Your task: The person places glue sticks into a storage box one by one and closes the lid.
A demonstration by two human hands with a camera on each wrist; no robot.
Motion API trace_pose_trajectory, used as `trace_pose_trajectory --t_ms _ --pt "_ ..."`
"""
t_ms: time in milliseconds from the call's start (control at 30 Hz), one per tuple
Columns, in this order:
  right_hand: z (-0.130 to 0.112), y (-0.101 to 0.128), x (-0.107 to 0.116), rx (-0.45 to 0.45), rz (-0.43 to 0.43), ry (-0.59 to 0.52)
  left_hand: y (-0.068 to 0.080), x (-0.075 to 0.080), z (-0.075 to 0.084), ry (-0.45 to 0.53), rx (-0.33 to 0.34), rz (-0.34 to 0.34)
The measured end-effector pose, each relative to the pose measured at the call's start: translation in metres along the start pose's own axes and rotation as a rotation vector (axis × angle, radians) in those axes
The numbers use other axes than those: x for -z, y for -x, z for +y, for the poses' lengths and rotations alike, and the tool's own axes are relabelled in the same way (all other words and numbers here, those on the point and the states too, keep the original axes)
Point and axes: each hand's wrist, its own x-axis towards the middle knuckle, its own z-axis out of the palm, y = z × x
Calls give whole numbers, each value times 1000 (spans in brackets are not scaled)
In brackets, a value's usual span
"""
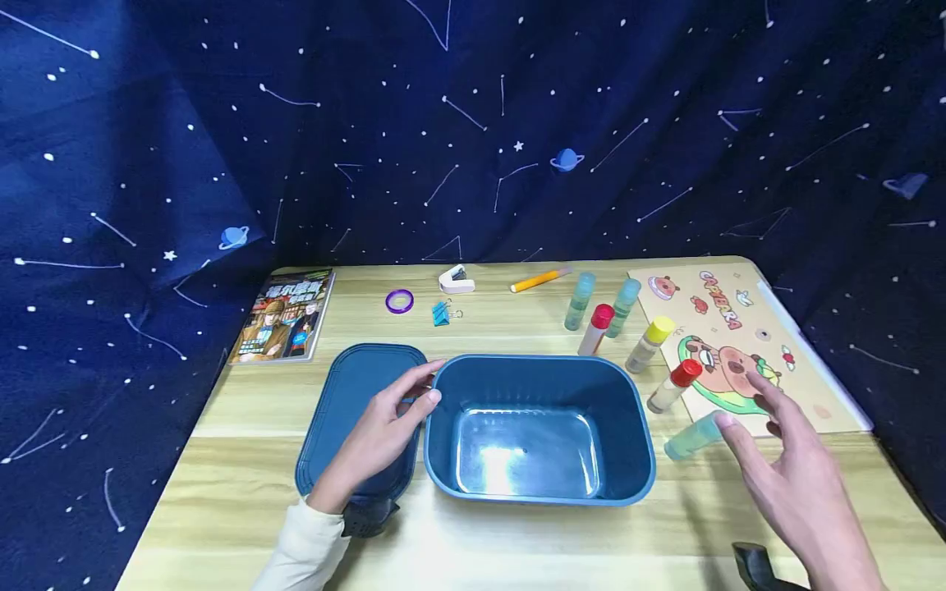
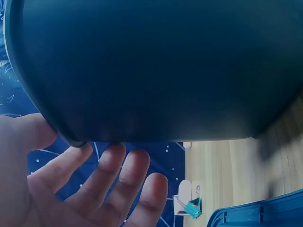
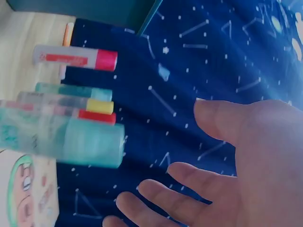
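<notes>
A person's left hand (image 1: pixel 380 431) rests its fingertips against the left rim of an open dark-blue plastic bin (image 1: pixel 636 427) standing near the front edge of a pale wood-grain tabletop (image 1: pixel 222 484), fingers straight and relaxed, curled round nothing. The wrist view shows the same fingers (image 2: pixel 111 175) spread just beneath the bin's outer wall (image 2: pixel 156 71). The bin's matching lid (image 1: pixel 347 386) lies flat under the hand, touching the bin's left side.

The right hand (image 1: pixel 794 476) hovers above the tabletop toward the front right corner, its grip wide, palm open and holding nothing. Its fingertips are just beside a teal-capped glue stick (image 1: pixel 691 437) lying on its side to the right of the bin; whether they touch it cannot be told. The right wrist view shows the open palm (image 3: pixel 251 165) apart from that stick (image 3: pixel 66 142).

Further sticks stand behind it toward the right edge: a red-capped one (image 1: pixel 672 386), a yellow-capped one (image 1: pixel 650 343), another red-capped one (image 1: pixel 595 328), and two teal ones (image 1: pixel 580 300) (image 1: pixel 623 306). A cartoon-printed card (image 1: pixel 746 345) lies along the right edge. Near the back edge sit an orange marker (image 1: pixel 539 280), a white stapler (image 1: pixel 456 281), a blue binder clip (image 1: pixel 442 313) and a purple tape ring (image 1: pixel 399 301); a comic book (image 1: pixel 284 316) lies at the back left corner.
</notes>
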Motion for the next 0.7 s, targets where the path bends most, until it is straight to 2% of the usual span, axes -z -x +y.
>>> trace_pose_trajectory --t_ms 67,167,300,467,600,700 --pt "9 3 -2 -19 17 -20 0 0 -1 3 -2 -3" --pt "21 4 -9 6 29 -70 1 1 -3 5 -4 -7" --pt "26 3 -26 14 -1 -116 4 4 -5 3 9 7" --pt "29 -1 -42 -12 12 -96 5 3 -7 9 21 5" --pt "30 -3 -41 -18 48 -60 3 1 -7 19 23 -5" --pt "24 -6 -31 -22 62 -40 1 0 -7 21 20 -9"
